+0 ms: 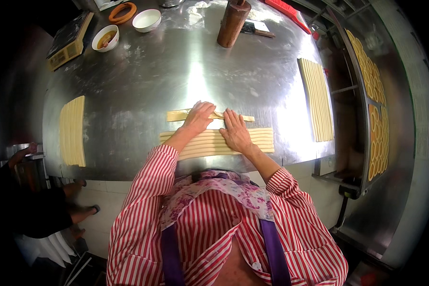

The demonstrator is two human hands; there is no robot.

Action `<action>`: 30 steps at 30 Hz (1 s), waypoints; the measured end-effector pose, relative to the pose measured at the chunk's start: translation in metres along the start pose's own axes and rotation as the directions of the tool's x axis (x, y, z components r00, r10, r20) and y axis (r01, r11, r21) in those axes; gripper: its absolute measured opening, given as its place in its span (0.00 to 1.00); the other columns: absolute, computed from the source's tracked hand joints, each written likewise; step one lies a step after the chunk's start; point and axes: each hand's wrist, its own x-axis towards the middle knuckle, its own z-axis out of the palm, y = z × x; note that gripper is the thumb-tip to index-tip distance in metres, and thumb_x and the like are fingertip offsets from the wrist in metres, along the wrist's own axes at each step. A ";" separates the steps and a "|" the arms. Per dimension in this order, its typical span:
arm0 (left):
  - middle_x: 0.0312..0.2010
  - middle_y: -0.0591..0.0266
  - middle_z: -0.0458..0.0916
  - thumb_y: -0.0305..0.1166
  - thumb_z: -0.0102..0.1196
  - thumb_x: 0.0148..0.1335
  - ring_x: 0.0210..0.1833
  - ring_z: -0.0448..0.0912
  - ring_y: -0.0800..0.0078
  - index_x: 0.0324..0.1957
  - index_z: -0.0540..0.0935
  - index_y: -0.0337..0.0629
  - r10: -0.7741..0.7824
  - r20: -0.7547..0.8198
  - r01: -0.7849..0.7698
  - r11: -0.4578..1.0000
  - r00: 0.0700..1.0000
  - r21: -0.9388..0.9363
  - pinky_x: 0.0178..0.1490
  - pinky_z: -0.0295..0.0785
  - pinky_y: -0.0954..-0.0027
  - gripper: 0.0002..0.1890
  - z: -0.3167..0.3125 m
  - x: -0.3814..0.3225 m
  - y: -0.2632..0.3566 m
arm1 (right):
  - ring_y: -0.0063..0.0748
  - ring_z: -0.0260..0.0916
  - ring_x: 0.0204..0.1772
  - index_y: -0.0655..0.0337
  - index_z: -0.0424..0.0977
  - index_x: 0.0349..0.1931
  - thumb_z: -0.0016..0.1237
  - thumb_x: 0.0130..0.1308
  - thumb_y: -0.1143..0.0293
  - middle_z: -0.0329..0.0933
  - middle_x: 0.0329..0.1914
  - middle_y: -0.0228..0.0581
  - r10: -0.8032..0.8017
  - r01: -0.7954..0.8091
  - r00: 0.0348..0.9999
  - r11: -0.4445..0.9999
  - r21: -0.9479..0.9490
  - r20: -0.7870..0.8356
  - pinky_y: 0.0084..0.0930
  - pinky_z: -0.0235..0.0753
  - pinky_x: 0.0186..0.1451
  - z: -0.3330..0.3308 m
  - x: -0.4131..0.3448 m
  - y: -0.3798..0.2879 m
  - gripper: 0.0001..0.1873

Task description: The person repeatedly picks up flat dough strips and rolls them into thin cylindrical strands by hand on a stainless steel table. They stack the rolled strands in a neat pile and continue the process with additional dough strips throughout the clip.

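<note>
A flat dough strip [176,115] lies crosswise on the stainless steel table [143,78], twisted near its middle. My left hand [200,116] rests over the strip just left of the twist, its fingers partly bent. My right hand [236,130] lies flat, fingertips on the strip right of the twist, palm over a row of dough strips [207,143] nearer my body. What lies beneath both palms is hidden. More dough strips lie side by side at the left [72,132] and the right [316,102] of the table.
A wooden roller [233,25], a scraper-like blade [264,33] and a red brush [286,10] stand or lie at the back. Two bowls [105,38] [146,20] and an orange ring [122,13] are back left. A rack tray [367,100] holds dough rings at right. Another person [39,207] is at left.
</note>
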 end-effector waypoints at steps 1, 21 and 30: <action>0.33 0.60 0.77 0.24 0.57 0.53 0.44 0.75 0.60 0.29 0.79 0.39 -0.006 0.048 0.007 1.000 0.999 -0.024 0.51 0.72 0.60 0.02 -0.004 -0.005 -0.007 | 0.50 0.42 0.82 0.73 0.51 0.72 0.40 0.73 0.55 0.48 0.79 0.55 0.010 -0.010 1.000 1.000 0.013 -0.007 0.50 0.41 0.81 -0.001 0.002 -0.005 0.37; 0.35 0.57 0.78 0.26 0.62 0.49 0.45 0.75 0.55 0.38 0.80 0.38 -0.092 0.056 0.094 0.995 0.994 -0.022 0.56 0.69 0.55 0.11 -0.043 -0.038 -0.041 | 0.50 0.43 0.81 0.70 0.51 0.73 0.41 0.73 0.56 0.49 0.79 0.53 -0.126 0.125 0.991 0.992 0.017 0.036 0.50 0.41 0.81 0.013 0.025 -0.047 0.36; 0.33 0.56 0.77 0.23 0.63 0.48 0.43 0.76 0.55 0.32 0.78 0.36 -0.111 0.073 0.112 0.994 0.991 -0.008 0.55 0.71 0.57 0.09 -0.060 -0.043 -0.038 | 0.49 0.44 0.81 0.69 0.50 0.73 0.43 0.72 0.55 0.49 0.79 0.54 -0.171 0.171 0.985 0.985 0.009 0.030 0.50 0.41 0.81 0.020 0.030 -0.055 0.37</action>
